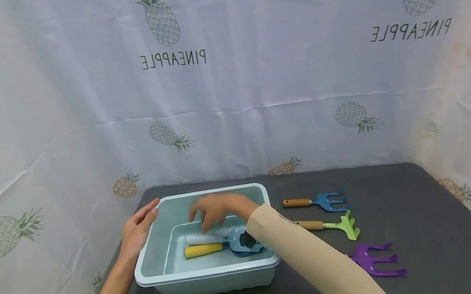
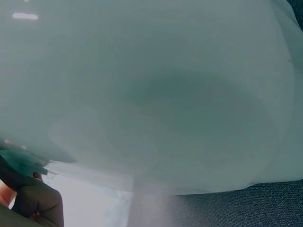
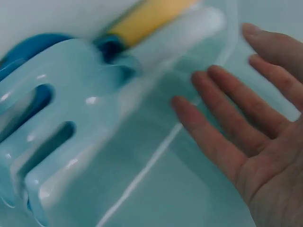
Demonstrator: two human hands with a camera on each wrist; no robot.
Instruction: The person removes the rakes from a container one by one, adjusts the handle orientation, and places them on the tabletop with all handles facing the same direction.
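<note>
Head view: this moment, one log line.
left hand: at left rim of basin; right hand: empty, over basin; in basin: light-blue fork, yellow-handled tool; right of basin: blue fork, green rake, purple fork

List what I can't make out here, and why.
Purple fork, handle: head view, behind the right sleeve.
Blue tool, full shape: right wrist view, under the light blue fork.
White handle, surface: right wrist view, blurred.
Left hand: left wrist view, cut off at lower left.
</note>
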